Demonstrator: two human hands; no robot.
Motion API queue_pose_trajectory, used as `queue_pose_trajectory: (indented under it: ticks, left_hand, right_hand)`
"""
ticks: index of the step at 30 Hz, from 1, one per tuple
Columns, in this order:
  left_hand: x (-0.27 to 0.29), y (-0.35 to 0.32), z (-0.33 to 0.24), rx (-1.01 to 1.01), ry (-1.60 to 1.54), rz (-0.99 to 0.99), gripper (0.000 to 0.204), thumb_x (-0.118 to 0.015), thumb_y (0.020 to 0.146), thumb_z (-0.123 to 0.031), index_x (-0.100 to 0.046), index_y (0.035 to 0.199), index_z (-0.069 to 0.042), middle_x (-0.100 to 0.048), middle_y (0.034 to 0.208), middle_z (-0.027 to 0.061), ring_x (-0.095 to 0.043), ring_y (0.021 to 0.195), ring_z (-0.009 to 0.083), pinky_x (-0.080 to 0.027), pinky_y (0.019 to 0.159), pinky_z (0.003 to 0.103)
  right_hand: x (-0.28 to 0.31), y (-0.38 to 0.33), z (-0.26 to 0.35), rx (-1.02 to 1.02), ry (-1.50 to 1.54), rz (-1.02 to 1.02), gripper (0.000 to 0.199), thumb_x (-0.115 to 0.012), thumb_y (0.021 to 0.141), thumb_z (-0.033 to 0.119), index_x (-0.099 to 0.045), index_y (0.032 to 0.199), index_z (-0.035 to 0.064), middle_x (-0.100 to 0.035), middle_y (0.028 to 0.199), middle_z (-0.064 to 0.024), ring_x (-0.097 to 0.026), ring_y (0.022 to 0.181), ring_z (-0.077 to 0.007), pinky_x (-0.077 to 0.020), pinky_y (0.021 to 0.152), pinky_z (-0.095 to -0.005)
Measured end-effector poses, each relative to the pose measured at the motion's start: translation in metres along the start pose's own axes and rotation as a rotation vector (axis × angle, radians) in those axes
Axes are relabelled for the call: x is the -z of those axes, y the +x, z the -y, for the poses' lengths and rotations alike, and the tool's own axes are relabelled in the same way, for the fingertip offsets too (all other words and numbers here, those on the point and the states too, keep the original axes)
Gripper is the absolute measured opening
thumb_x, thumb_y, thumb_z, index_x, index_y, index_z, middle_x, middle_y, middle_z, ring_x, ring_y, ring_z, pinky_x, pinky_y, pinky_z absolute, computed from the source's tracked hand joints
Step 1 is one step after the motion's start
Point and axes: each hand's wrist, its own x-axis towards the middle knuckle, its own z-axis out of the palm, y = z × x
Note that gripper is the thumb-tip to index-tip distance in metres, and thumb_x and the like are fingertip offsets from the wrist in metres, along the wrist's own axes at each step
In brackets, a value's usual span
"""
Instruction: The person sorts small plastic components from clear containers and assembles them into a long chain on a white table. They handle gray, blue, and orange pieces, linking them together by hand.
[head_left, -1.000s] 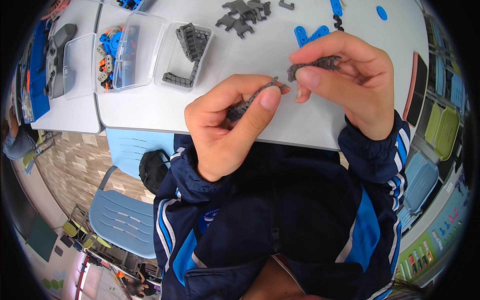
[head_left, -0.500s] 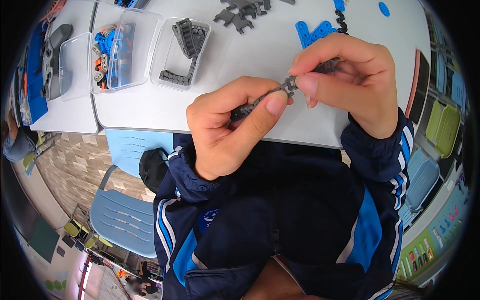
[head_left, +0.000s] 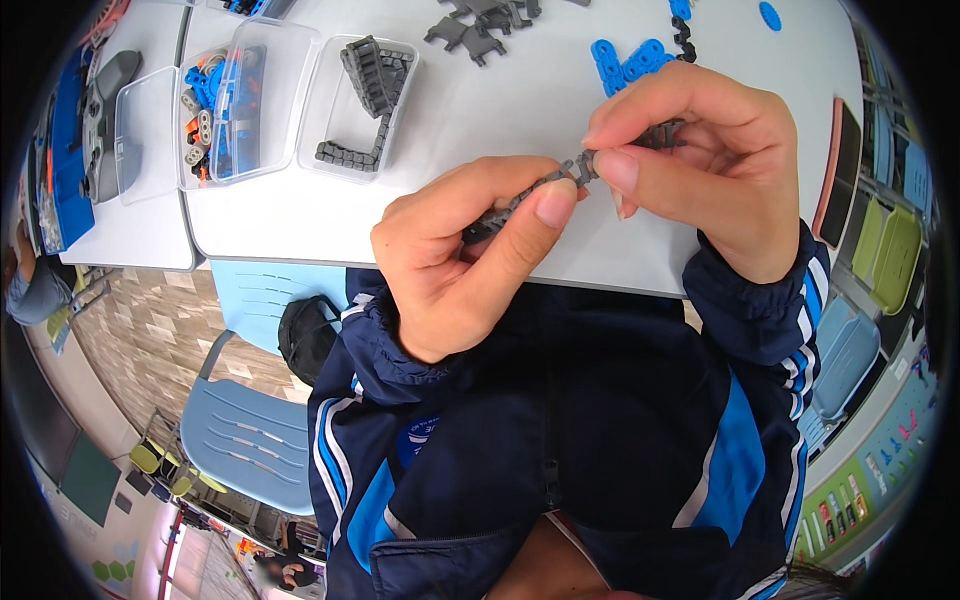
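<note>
My left hand pinches a strip of dark grey plastic track links between thumb and index finger. Part of that strip runs back into the palm and is hidden. Opposite it, my right hand grips more grey track links, thumb pressed against the fingers. Both lengths meet at the small gap between my fingertips, above the table's front edge. Whether they are hooked together there, I cannot tell. A clear plastic box left of my hands contains a longer coiled grey track.
Loose grey links lie at the back of the white table. Blue beams sit beyond my right hand. Another clear box of mixed building parts and a grey game controller are at left. A blue chair stands below left.
Both hands keep their pinch on the grey links. The left thumb has shifted very slightly right, and the right hand a touch up and right; otherwise little differs.
</note>
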Motion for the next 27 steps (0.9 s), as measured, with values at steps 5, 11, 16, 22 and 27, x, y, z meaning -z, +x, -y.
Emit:
queue_pose_trajectory:
  ticks: [5,11,16,22,27]
  left_hand:
    - [0.001,-0.002,-0.011,0.107,0.082,0.014,0.019,-0.072,0.099,-0.013,-0.075,0.104,0.005,-0.076,0.096,0.0114,-0.066,0.089,0.0134,-0.049,0.085,0.026]
    - [0.000,-0.003,-0.010,0.095,0.149,0.003,0.019,-0.073,0.098,-0.013,-0.075,0.104,0.005,-0.077,0.095,0.0115,-0.067,0.088,0.0136,-0.050,0.083,0.026]
    - [-0.001,-0.001,0.003,-0.084,0.119,-0.043,0.012,-0.079,0.092,-0.006,-0.078,0.102,0.001,-0.071,0.078,0.0061,-0.056,0.065,0.0071,-0.040,0.056,0.023]
    - [0.000,-0.002,0.000,-0.030,0.074,-0.074,0.010,-0.080,0.092,-0.006,-0.077,0.099,0.001,-0.072,0.079,0.0070,-0.059,0.066,0.0080,-0.043,0.058,0.022]
    - [-0.001,-0.001,0.001,-0.066,0.167,-0.061,0.011,-0.082,0.090,-0.007,-0.078,0.096,0.000,-0.067,0.071,0.0050,-0.051,0.057,0.0085,-0.036,0.052,0.024]
  right_hand:
    - [-0.002,-0.001,0.000,-0.005,0.013,-0.027,0.013,-0.071,0.088,-0.008,-0.072,0.101,-0.0047,-0.072,0.096,-0.0135,-0.068,0.079,-0.0134,-0.0575,0.063,-0.0243]
    - [-0.003,0.002,-0.002,0.036,0.050,0.009,0.014,-0.071,0.088,-0.010,-0.072,0.101,-0.0048,-0.072,0.095,-0.0133,-0.068,0.079,-0.0135,-0.0575,0.063,-0.0242]
    - [-0.003,0.002,-0.005,0.130,-0.016,0.046,0.016,-0.070,0.087,-0.012,-0.072,0.101,-0.0053,-0.072,0.096,-0.0136,-0.067,0.079,-0.0140,-0.0566,0.064,-0.0252]
    - [-0.001,0.002,-0.001,0.064,-0.010,-0.001,0.016,-0.071,0.087,-0.012,-0.072,0.102,-0.0051,-0.072,0.096,-0.0141,-0.067,0.080,-0.0140,-0.0567,0.064,-0.0253]
    - [-0.002,0.000,0.000,-0.017,0.003,-0.018,0.014,-0.072,0.087,-0.010,-0.072,0.101,-0.0047,-0.072,0.095,-0.0141,-0.068,0.079,-0.0139,-0.0569,0.063,-0.0247]
